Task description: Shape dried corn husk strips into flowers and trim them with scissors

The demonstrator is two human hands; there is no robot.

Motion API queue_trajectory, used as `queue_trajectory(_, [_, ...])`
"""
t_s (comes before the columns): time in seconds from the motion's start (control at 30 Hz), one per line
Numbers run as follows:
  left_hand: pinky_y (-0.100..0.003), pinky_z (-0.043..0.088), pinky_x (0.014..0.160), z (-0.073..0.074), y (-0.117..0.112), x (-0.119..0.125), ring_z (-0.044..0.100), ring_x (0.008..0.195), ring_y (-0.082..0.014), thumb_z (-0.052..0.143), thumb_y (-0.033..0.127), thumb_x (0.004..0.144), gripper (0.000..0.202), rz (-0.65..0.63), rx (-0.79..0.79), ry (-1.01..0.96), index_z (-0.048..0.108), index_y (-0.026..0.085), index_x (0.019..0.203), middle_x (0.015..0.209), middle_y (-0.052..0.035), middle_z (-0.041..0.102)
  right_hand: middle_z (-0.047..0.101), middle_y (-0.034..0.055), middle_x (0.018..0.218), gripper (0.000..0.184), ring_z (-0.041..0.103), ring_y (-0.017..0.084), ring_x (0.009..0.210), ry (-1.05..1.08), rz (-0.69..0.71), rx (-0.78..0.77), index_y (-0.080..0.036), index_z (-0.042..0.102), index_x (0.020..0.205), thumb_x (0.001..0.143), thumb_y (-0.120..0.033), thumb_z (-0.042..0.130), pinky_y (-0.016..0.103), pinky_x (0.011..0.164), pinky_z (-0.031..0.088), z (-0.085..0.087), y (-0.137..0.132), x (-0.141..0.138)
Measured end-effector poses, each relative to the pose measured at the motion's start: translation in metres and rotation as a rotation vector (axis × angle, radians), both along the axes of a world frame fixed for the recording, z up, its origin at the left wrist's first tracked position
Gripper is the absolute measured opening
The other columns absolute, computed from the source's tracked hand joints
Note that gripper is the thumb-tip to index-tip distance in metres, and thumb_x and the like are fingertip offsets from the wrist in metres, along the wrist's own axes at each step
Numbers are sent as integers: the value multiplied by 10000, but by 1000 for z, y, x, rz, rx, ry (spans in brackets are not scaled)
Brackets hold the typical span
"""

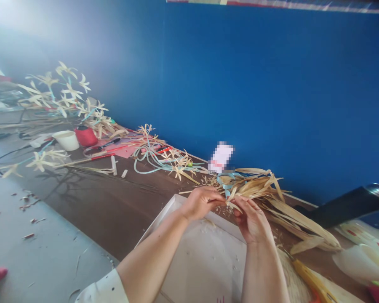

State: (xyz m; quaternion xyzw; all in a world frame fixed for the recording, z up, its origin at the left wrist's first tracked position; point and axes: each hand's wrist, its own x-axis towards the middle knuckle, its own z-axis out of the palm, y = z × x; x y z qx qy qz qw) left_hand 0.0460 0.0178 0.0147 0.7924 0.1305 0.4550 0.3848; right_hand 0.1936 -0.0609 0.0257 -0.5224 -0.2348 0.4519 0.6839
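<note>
Above the far rim of a shallow white box (205, 261), my left hand (200, 203) and my right hand (252, 219) meet fingertip to fingertip. Both are closed in a pinch on a small pale strip of corn husk (233, 205), partly hidden by the fingers. Just beyond them lies a heap of dry corn husks (259, 185), with light-blue curled strips (226, 181) at its left side. Longer husks (306, 225) stretch to the right of my right hand. Star-shaped husk flowers (178, 170) lie to the left of the heap.
Pale-green cord (145, 170), a white cup (66, 140) and a red rounded object (86, 136) are on the brown table (97, 214). Husk flowers on stems (71, 90) rise at far left. A black cylinder (350, 206) and a yellow-handled tool (312, 280) are at right. A blue wall (255, 84) stands behind.
</note>
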Motion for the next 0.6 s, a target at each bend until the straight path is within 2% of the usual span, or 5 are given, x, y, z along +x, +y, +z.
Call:
queue_trajectory(0.2, [-219,426,657,0,-1,-1,565,685,-124,543,392,809,270,11,-14,16,715,184,823,721,-56,632,648,-1,667,232,424,39,406,-14,4,16,-172,653,692,548,-276,802,150,325,250,0,-1,0])
queue_trajectory(0.4, [-217,425,656,-1,0,0,562,687,-123,556,386,802,260,13,-19,27,712,179,825,720,-55,636,657,8,681,217,433,46,418,-66,21,44,-174,670,714,582,-301,787,171,358,290,-5,1,2])
queue_trajectory(0.6, [-203,420,654,-2,0,-1,566,691,-118,573,372,792,242,35,-28,27,705,170,810,729,-45,627,606,-15,601,226,440,45,419,-89,6,11,-164,669,694,573,-309,793,156,351,277,-1,0,-1])
